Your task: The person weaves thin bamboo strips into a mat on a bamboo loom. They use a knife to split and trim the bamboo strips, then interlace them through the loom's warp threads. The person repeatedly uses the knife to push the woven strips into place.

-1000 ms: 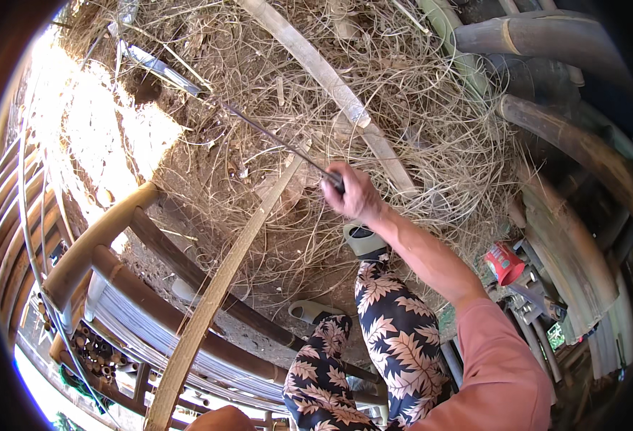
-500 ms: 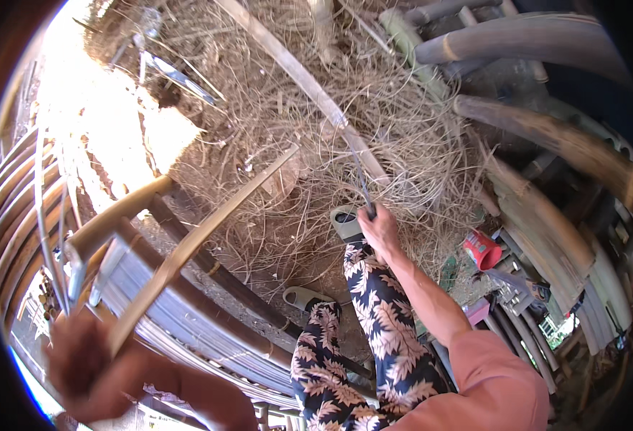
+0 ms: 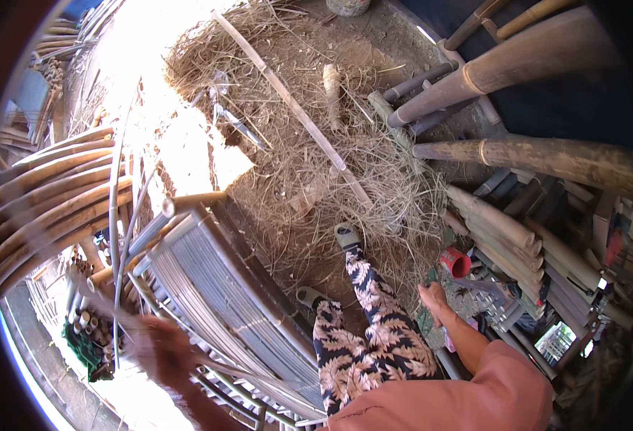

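Observation:
At the lower left, my left hand (image 3: 162, 350) is raised over the side of a slatted bamboo bench. It is smeared by motion, closed around a thin bamboo strip (image 3: 106, 306) that streaks toward the upper left. My right hand (image 3: 435, 300) is beside my right knee, fingers curled; what it grips is hidden. Close to its fingertips is a green object (image 3: 431, 276) that I cannot make out. A flat length of split bamboo (image 3: 287, 98) lies slantwise over pale shavings (image 3: 410, 203) in front of my feet.
The slatted bamboo bench (image 3: 237, 305) stands left of my legs. Curved bamboo poles (image 3: 50, 188) are stacked at the far left, and thick poles (image 3: 532, 152) jut in from the right. A red container (image 3: 456, 263) lies near my right hand, beside stacked split bamboo (image 3: 499, 237).
My right hand has drawn back from the shavings toward my right side, and the knife it held no longer shows. My left hand has moved right, its strip swinging to the upper left. The view has shifted.

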`<state>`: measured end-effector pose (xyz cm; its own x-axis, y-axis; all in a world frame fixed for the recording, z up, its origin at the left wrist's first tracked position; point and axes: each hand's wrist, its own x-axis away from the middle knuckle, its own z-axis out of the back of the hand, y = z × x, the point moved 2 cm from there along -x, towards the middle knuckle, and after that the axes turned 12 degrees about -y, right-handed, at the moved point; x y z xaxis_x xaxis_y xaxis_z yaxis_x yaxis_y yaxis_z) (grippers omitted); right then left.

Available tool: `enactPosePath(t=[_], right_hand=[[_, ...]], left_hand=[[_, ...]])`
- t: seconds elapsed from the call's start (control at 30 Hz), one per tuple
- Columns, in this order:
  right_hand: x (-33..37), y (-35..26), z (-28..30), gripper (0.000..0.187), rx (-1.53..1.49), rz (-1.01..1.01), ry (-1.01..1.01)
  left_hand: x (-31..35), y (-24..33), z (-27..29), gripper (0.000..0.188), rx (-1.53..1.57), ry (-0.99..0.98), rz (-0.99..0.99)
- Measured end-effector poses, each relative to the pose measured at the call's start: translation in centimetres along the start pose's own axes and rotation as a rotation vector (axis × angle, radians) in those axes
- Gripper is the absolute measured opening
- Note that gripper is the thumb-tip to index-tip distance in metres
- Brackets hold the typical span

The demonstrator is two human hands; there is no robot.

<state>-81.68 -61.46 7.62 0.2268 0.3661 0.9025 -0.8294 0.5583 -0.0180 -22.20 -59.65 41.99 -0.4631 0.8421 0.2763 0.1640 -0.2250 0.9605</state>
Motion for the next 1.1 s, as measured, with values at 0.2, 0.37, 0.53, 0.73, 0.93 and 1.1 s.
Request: enactPosePath(t=[0.2, 0.37, 0.53, 0.73, 0.93, 1.1], right_hand=[[4.4, -6.8, 1.7, 0.042, 0.158, 0.313, 0.144], [2.9, -10.7, -0.1, 0.047, 0.143, 0.417, 0.087], [1.3, -13.3, -2.6, 0.047, 0.301, 0.484, -0.015], [-0.8, -17.9, -5.6, 0.049, 0.486, 0.578, -0.266], [6.2, -21.9, -9.2, 0.05, 0.587, 1.296, -0.498], [1.1, -24.6, -9.4, 0.051, 0.624, 1.17, -0.38]], left_hand=[[16.1, -11.5, -6.1, 0.031, 0.087, -0.139, 0.717], [21.9, -14.8, -7.1, 0.036, 0.182, -0.16, 1.069], [22.5, -14.9, -8.0, 0.036, 0.149, -0.081, 1.214], [18.3, -17.1, -8.3, 0.034, 0.189, -0.097, 1.254], [16.0, -15.5, -9.6, 0.033, 0.18, -0.102, 1.285], [15.3, -14.8, -10.2, 0.031, 0.176, -0.078, 1.308]])
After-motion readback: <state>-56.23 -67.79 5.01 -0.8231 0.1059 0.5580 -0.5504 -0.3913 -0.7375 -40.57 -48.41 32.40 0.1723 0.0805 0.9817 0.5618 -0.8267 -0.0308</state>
